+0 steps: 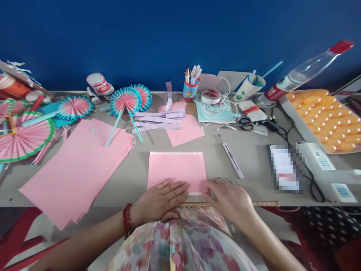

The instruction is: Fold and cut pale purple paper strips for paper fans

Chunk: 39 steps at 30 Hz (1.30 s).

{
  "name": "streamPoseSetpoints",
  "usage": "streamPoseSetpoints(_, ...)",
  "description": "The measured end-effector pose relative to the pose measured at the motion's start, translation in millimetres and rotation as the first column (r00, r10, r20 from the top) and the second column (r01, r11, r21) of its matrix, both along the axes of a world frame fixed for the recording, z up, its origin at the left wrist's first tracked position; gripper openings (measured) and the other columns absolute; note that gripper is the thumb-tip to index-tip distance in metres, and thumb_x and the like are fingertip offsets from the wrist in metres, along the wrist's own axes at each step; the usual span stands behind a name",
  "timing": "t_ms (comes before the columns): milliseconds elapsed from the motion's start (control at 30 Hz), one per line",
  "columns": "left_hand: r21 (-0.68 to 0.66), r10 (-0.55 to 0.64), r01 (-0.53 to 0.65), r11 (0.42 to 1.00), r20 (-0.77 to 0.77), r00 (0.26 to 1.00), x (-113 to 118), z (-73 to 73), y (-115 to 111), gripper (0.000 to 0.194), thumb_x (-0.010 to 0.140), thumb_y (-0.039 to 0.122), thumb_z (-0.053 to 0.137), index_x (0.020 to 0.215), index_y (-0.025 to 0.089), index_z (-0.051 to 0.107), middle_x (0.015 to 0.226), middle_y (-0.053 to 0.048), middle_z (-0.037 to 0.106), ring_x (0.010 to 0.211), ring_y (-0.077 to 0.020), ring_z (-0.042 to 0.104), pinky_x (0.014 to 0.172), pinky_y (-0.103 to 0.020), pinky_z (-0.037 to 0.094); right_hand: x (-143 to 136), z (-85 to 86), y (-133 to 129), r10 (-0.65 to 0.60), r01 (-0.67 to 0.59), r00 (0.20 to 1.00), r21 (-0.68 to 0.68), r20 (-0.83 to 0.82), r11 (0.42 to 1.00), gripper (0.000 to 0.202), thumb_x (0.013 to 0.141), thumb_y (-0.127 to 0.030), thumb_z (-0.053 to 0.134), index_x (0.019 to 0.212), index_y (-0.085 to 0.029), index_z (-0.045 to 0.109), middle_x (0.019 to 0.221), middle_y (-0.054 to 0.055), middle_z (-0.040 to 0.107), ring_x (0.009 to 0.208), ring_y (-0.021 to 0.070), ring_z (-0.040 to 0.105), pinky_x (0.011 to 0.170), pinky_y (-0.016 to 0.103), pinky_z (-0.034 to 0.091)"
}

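Observation:
A pink sheet (177, 167) with a white strip along its far edge and another along its near edge lies flat before me. My left hand (162, 199) rests on its lower left part, fingers stretched out flat. At the sheet's lower right corner is my right hand (228, 197); its fingers bend down to the sheet and table, and whether they pinch anything is hidden. A grey roll is partly visible behind that hand. To the right lies a white and grey cutter knife (231, 158).
Pink sheets (73, 162) are stacked at left, beside paper fans (125, 101). Behind are lilac strips (160, 120), a pen cup (191, 89), a tape roll (211, 96) and scissors (245, 124). A phone (285, 168), power strip (318, 158), bottle (299, 77) and orange balloon-like objects (327, 116) stand right.

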<state>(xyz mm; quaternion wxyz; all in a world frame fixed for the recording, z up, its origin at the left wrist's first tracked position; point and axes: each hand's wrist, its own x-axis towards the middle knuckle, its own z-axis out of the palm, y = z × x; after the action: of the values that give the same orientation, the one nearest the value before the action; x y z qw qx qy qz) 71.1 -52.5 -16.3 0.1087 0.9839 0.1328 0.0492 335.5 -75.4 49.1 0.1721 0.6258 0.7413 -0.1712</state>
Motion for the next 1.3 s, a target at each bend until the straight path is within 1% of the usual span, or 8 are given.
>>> streamPoseSetpoints(133,0.001,0.002,-0.002,1.0,0.006,1.0,0,-0.3,0,0.069,0.104,0.056,0.034,0.156,0.011,0.026,0.164,-0.01,0.023,0.153,-0.0232,0.017,0.124,-0.044,0.017,4,-0.4,-4,-0.017,0.015,0.998,0.029,0.06,0.999,0.019,0.094,-0.038,0.052,0.101,-0.027,0.066,0.081,0.002,0.073,0.067,0.0202,0.067,0.052,0.029,0.016)
streamPoseSetpoints(233,0.006,0.002,-0.002,1.0,-0.003,1.0,0,-0.6,0,0.069,0.104,0.056,0.031,0.156,0.011,0.025,0.164,-0.009,0.021,0.152,-0.023,0.017,0.124,-0.044,0.014,5,0.6,-4,-0.039,0.037,0.997,0.033,0.065,0.999,0.019,0.093,-0.039,0.052,0.101,-0.028,0.066,0.077,0.001,0.073,0.064,0.0195,0.066,0.052,0.029,0.013)
streamPoseSetpoints(367,0.019,0.004,-0.004,1.0,-0.005,1.0,0,-1.2,0,0.069,0.104,0.058,0.029,0.156,0.012,0.027,0.165,-0.008,0.02,0.153,-0.0227,0.015,0.125,-0.043,0.01,6,2.6,-2,-0.074,0.075,0.996,-0.012,0.048,0.997,0.016,0.091,-0.036,0.053,0.1,-0.027,0.064,0.077,0.0,0.073,0.065,0.0189,0.066,0.052,0.028,0.013)
streamPoseSetpoints(500,0.02,0.004,-0.004,1.0,0.002,1.0,0,-1.0,1,0.071,0.102,0.059,0.033,0.156,0.013,0.028,0.164,-0.009,0.023,0.153,-0.0228,0.017,0.124,-0.043,0.016,8,2.5,-1,-0.093,0.094,0.995,-0.047,0.019,0.994,0.016,0.092,-0.035,0.051,0.1,-0.026,0.062,0.077,0.0,0.072,0.067,0.0188,0.065,0.052,0.029,0.014)
streamPoseSetpoints(733,0.019,-0.004,0.004,1.0,-0.001,1.0,0,-0.8,2,0.074,0.1,0.062,0.036,0.155,0.013,0.029,0.163,-0.01,0.026,0.152,-0.0228,0.017,0.123,-0.043,0.018,11,3.1,3,-0.129,0.125,0.991,-0.087,-0.038,0.988,0.012,0.092,-0.035,0.052,0.094,-0.025,0.059,0.076,-0.001,0.069,0.065,0.0168,0.061,0.053,0.027,0.017)
streamPoseSetpoints(967,0.04,-0.012,0.013,0.999,-0.02,1.0,1,4.2,3,0.07,0.102,0.06,0.032,0.154,0.012,0.033,0.164,-0.009,0.024,0.152,-0.0231,0.019,0.124,-0.042,0.012,15,1.0,3,-0.16,0.152,0.982,-0.08,-0.098,0.985,0.007,0.088,-0.031,0.054,0.091,-0.025,0.057,0.073,-0.003,0.066,0.063,0.0153,0.058,0.054,0.027,0.018)
streamPoseSetpoints(1167,0.004,-0.012,0.012,1.0,-0.019,1.0,0,2.6,3,0.069,0.102,0.059,0.036,0.153,0.014,0.034,0.162,-0.01,0.029,0.15,-0.0232,0.023,0.123,-0.043,0.017,16,0.8,2,-0.184,0.176,0.976,-0.074,-0.116,0.982,0.007,0.087,-0.029,0.054,0.093,-0.025,0.056,0.072,-0.003,0.065,0.063,0.0155,0.058,0.054,0.027,0.016)
streamPoseSetpoints(1300,-0.066,0.017,-0.016,0.998,0.007,1.0,4,15.0,9,0.058,0.102,0.053,0.042,0.146,0.016,0.045,0.155,-0.009,0.043,0.143,-0.0234,0.035,0.12,-0.041,0.025,16,1.7,4,-0.17,0.16,0.977,-0.085,-0.13,0.984,0.007,0.085,-0.028,0.055,0.092,-0.025,0.056,0.072,-0.003,0.065,0.063,0.0154,0.058,0.054,0.027,0.016)
